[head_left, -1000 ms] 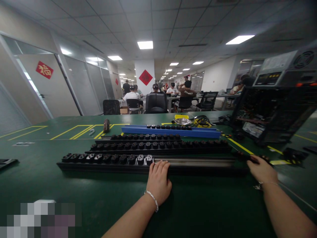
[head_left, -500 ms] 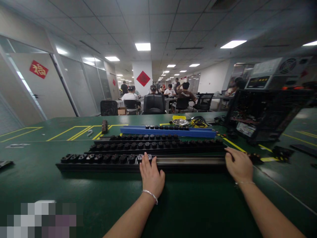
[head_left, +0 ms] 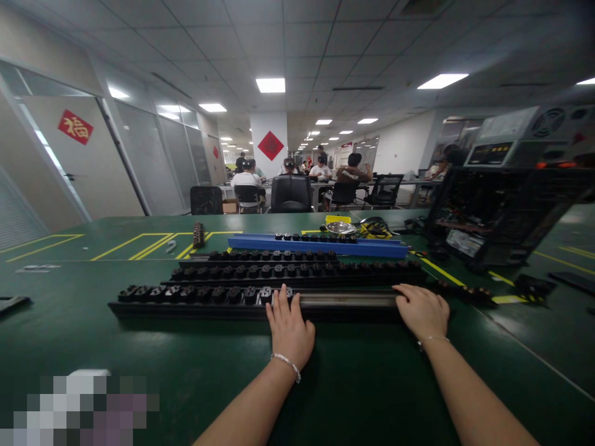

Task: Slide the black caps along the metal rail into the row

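Already, sockets [head_left: 203, 293] are seated toward 9 o'clock, rail [head_left: 346, 300] bare toward 3; left fingers [head_left: 284, 305] splayed, empty; right fingers [head_left: 403, 293] curled, hold unclear.

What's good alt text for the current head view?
A person's left hand touches the nearest black rail at the end of its row of black parts, while the right hand, grip unclear, is at the rail's bare stretch. Behind lie more black rails and a blue rail on a green table, with an open computer case to the right.
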### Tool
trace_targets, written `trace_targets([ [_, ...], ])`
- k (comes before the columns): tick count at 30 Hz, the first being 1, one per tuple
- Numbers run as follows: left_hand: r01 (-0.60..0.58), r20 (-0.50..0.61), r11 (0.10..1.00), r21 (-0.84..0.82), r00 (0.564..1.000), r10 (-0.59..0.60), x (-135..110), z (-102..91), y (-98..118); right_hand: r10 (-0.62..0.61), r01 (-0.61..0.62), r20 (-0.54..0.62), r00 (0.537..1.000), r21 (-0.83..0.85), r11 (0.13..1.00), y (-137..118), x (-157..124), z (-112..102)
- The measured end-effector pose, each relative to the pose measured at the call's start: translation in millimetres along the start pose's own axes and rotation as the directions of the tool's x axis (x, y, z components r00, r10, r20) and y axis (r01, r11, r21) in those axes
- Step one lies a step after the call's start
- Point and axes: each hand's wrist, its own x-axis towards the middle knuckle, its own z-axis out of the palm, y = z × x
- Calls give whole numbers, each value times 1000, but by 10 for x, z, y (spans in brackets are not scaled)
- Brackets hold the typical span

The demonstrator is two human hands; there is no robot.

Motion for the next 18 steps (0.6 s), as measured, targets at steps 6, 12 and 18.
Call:
trace_targets([
  [6,-23,7,1000,19,1000,23,5,-30,-10,-27,29,-53,998,39,999,12,-98,26],
  [12,-24,37,1000,2,999,24,13,-50,-24,-20,23,-54,998,58,998,28,-114,26],
  [18,-32,67,999,-18,997,34,7,-64,-25,-20,23,-53,998,62,998,16,-116,25],
])
